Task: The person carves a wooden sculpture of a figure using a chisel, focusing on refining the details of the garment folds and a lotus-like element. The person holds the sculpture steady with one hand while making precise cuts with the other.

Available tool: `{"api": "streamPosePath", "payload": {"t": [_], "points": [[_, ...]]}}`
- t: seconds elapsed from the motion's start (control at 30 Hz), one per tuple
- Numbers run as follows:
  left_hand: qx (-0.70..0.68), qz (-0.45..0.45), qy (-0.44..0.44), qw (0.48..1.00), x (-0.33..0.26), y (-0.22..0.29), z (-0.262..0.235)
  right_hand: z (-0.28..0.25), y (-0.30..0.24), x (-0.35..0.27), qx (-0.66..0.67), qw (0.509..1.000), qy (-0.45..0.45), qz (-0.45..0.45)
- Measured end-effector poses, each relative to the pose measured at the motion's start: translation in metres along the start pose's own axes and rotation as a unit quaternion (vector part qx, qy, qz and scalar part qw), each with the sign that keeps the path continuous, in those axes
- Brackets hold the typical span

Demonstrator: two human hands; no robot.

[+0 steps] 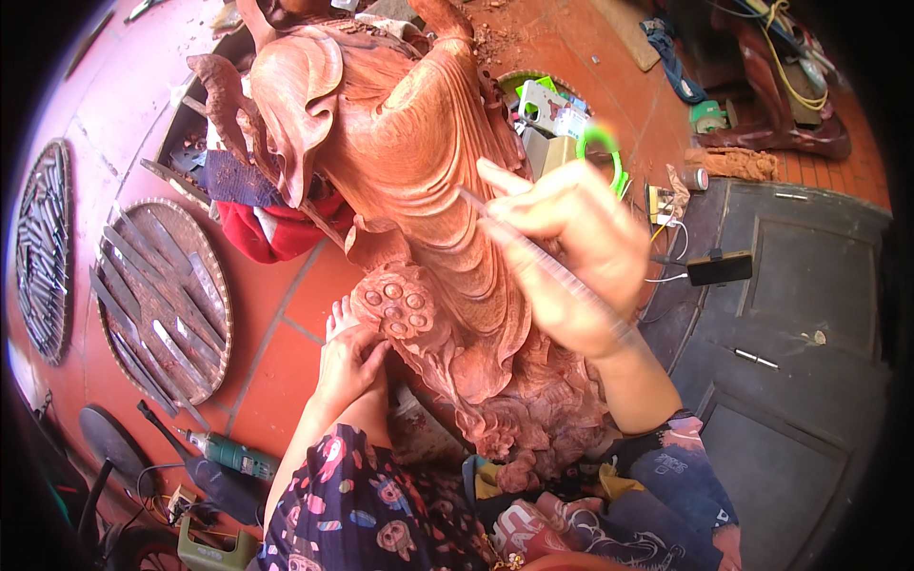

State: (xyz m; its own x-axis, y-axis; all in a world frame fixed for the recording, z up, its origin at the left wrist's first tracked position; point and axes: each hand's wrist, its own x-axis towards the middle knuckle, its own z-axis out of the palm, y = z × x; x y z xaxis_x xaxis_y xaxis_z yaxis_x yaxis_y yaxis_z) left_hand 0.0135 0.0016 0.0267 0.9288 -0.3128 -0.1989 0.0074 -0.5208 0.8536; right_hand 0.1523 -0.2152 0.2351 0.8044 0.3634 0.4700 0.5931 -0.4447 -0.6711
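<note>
Slim rod-shaped tool (pixel 562 276) pinched in right hand (pixel 592 238); carved wooden statue (pixel 409 124) centre to top of frame.
Left hand (pixel 350 366) by lotus-pod carving (pixel 395 306), grip unclear. I'd steady the statue, follow robe folds (pixel 433 205) lightly.

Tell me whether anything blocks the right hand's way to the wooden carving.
Nothing visible stands between the right hand and the wooden carving. The slim tool in its fingers points toward the draped folds; blur hides whether its tip touches.
</note>
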Motion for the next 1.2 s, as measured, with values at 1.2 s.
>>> {"api": "streamPosePath", "payload": {"t": [1.2], "points": [[-0.056, -0.041, -0.044, 0.997, -0.001, -0.026, 0.011, -0.008, -0.024, 0.000, 0.136, 0.969, 0.039, 0.205]]}}
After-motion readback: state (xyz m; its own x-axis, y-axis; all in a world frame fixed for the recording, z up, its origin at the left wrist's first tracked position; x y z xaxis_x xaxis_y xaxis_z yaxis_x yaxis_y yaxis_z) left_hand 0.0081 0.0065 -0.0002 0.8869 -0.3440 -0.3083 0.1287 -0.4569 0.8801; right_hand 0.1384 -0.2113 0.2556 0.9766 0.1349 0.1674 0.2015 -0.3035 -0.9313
